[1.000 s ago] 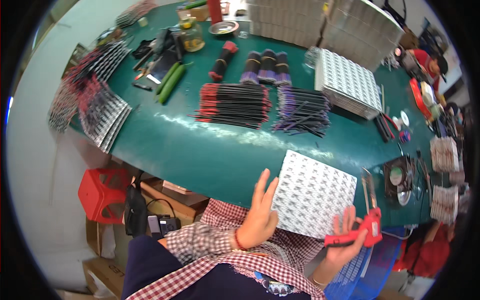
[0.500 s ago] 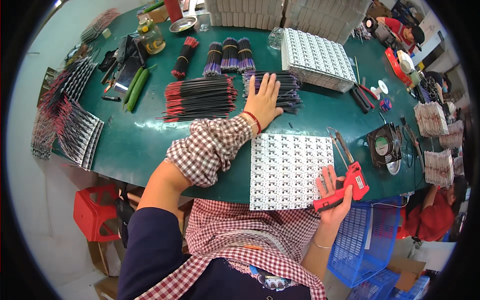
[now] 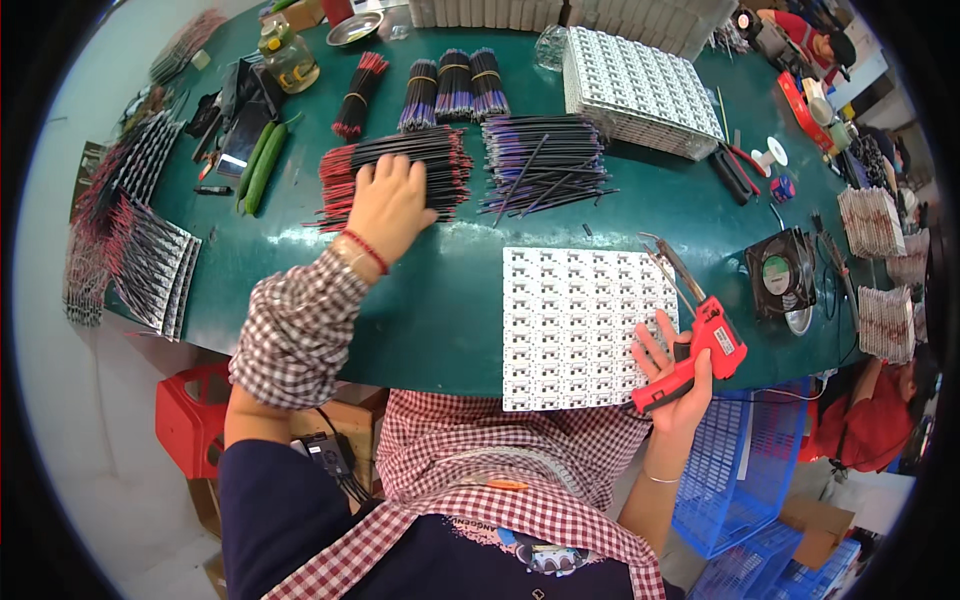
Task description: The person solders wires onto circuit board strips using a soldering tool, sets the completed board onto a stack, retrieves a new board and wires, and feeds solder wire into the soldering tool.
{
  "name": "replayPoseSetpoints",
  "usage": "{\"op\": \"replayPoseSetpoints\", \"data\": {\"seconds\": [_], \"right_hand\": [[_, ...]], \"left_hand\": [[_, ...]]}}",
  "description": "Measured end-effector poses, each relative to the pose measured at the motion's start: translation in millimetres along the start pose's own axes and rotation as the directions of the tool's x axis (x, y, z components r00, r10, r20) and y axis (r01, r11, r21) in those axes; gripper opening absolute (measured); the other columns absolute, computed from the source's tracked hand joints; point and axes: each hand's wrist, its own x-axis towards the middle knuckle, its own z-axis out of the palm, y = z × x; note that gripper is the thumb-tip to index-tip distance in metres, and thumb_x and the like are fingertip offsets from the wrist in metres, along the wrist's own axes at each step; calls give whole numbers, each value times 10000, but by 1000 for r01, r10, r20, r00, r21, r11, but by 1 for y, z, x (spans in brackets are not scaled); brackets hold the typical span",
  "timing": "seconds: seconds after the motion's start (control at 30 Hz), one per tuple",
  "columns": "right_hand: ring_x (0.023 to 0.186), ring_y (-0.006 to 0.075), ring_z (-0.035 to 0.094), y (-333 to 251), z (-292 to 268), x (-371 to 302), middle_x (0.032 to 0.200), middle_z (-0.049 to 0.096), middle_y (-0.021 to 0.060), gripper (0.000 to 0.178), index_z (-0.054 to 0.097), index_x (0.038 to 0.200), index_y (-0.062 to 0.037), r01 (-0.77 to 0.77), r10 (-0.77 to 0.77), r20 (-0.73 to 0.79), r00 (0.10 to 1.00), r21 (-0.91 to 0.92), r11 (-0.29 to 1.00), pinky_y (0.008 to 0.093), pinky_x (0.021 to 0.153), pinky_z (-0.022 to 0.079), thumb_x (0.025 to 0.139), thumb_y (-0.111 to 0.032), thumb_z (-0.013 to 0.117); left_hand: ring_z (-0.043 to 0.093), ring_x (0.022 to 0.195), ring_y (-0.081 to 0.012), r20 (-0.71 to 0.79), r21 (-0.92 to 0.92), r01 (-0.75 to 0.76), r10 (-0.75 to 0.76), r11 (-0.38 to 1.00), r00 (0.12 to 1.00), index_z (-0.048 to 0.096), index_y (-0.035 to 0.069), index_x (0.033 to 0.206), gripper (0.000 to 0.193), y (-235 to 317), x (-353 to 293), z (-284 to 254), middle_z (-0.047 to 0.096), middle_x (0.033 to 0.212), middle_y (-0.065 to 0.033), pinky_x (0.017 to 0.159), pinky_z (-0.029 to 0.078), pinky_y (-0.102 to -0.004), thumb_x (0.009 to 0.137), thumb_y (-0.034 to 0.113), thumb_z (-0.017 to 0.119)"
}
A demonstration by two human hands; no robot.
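Note:
My left hand (image 3: 388,205) rests on a pile of black wires with red ends (image 3: 338,172), its fingers apart and slightly bent over the wires. My right hand (image 3: 683,400) holds a red soldering gun (image 3: 712,350) against the palm, with several fingers stretched out past the handle. The gun's metal tip (image 3: 668,258) points away from me, over the far right corner of a white circuit board panel (image 3: 575,330). Right of the red-ended pile lies a pile of black wires with purple ends (image 3: 540,165), a few lying crosswise on top.
Rubber-banded wire bundles (image 3: 455,85) lie at the back, beside a stack of white panels (image 3: 640,90). Cucumbers (image 3: 265,170) and a bottle (image 3: 288,58) are at left. To the right are a small black fan (image 3: 778,275), pliers (image 3: 735,172) and a solder spool (image 3: 770,155).
My left hand has moved left from the purple-ended wires to the red-ended pile. Some purple-ended wires now lie crosswise. My right hand still holds the soldering gun over the panel.

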Motion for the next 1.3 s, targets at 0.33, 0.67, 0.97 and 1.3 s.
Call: {"op": "replayPoseSetpoints", "data": {"seconds": [0.33,0.67,0.97,1.3], "right_hand": [[1228,489,495,9,16,6,1427,387,307,443,492,1174,-7,-21,20,-21,1000,-48,999,592,1003,444,965,-395,537],[1266,483,461,9,15,2,1420,386,319,396,514,1128,-23,-22,22,-15,1000,-44,999,590,1031,416,962,-381,547],[1259,478,466,9,14,-1,1411,398,325,383,522,1114,-30,-5,2,-54,999,-57,998,603,1021,413,972,-385,522],[1221,443,516,11,16,-1,1361,452,316,355,519,1103,-53,12,-14,-77,997,-25,1000,579,972,473,975,-384,516]], "left_hand": [[499,929,-247,-220,-53,-180,164,982,962,554,53,1020,265,-27,-10,36,501,980,-80,794,404,-365,810,171,663],[484,957,-276,-131,-42,-274,267,961,955,507,37,993,259,-32,-8,31,500,997,-104,826,383,-379,807,137,657],[515,948,-312,-280,-309,-226,139,924,950,508,29,1012,205,-44,1,33,527,966,-129,782,393,-396,844,89,610],[482,702,-142,-40,-979,10,-246,201,969,424,24,973,140,-97,25,-28,491,827,-56,687,433,-278,997,148,484]]}}
